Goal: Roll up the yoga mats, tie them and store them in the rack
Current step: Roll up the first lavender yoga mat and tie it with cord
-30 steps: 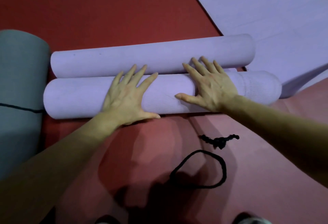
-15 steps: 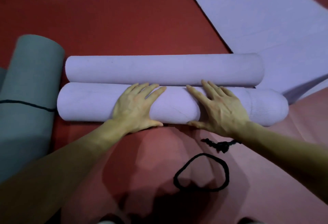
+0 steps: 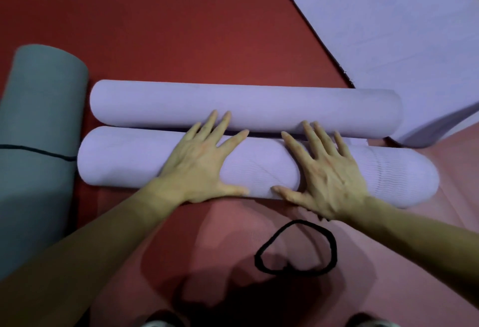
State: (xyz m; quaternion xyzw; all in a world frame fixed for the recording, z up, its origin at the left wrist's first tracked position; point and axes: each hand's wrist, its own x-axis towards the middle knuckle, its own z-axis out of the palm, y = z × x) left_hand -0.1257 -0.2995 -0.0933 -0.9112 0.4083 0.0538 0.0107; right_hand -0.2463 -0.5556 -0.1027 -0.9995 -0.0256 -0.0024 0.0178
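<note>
Left hand (image 3: 201, 163) & right hand (image 3: 328, 173) both flat, fingers spread wide, on near rolled lilac foam yoga mat (image 3: 124, 159), touching 2nd lilac roll (image 3: 259, 107) behind, black cord loop (image 3: 296, 247) on red floor (image 3: 181, 28)

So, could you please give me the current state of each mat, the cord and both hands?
Near purple mat: rolled, untied, under both hands.
Far purple mat: rolled, no tie visible.
Flat purple mat: unrolled.
Grey mat: rolled, tied with a dark cord.
Black cord: loose loop on the floor, unused.
Left hand: open, flat on the near roll.
Right hand: open, flat on the near roll.
</note>
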